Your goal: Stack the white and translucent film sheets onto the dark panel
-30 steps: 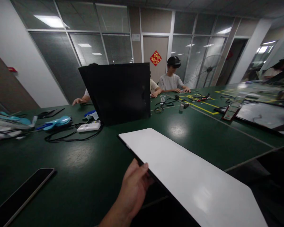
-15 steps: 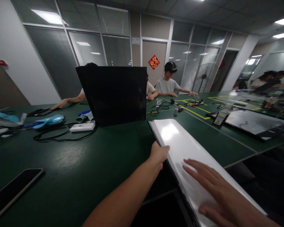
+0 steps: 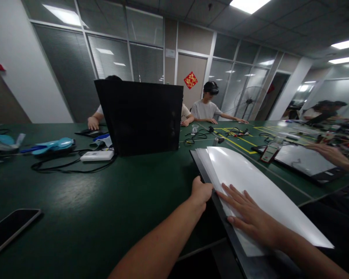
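Observation:
In the head view my left hand (image 3: 202, 192) is closed on the left edge of a thin black panel (image 3: 226, 221), which is tilted over the table's front edge. On top of the panel lie several glossy white sheets (image 3: 258, 178), slightly fanned apart along their left side, with the top sheet bowed upward. My right hand (image 3: 247, 211) rests on the sheets with fingers stretched out and lying flat, its fingertips near my left thumb. The panel's underside is hidden.
A large black panel (image 3: 147, 116) stands upright on the green table (image 3: 119, 197). A phone (image 3: 11, 228) lies left, with a white box (image 3: 97, 155), cables and blue tools (image 3: 56, 145) beyond. At right, a co-worker's hand (image 3: 331, 155) is over another flat panel (image 3: 302, 164).
My right hand has moved left and forward onto the sheets. The sheets have shifted right on the black panel and fanned apart, baring more of its left edge.

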### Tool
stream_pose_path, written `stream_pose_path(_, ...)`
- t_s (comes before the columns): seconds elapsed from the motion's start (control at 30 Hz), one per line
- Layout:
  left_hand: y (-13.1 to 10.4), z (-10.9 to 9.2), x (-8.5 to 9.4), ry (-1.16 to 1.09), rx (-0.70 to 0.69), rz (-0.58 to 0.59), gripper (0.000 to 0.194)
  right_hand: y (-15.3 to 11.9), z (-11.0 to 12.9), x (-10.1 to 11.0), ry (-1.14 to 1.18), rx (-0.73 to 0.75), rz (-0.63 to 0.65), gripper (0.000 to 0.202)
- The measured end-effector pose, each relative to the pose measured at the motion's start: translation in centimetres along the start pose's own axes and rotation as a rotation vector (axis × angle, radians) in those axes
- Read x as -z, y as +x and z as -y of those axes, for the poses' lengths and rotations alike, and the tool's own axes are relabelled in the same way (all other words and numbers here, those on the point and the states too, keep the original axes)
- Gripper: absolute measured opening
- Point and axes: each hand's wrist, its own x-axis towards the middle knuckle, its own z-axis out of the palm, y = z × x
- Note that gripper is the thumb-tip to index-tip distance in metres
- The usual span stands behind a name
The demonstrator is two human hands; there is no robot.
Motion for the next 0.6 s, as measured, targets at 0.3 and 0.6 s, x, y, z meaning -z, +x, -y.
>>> stream_pose_path(0.3,-1.7,-1.7,3.5,0.000,0.048,-0.062,0.037,1.7,-7.8,-2.3,-0.055,-0.210,-0.073,0.070)
stream_pose_path(0.6,-8.6,-4.1,15.9,-0.129,0.003,-0.254,0.030,1.2,-11.9,-3.8,-0.108,-0.165,-0.117,0.073)
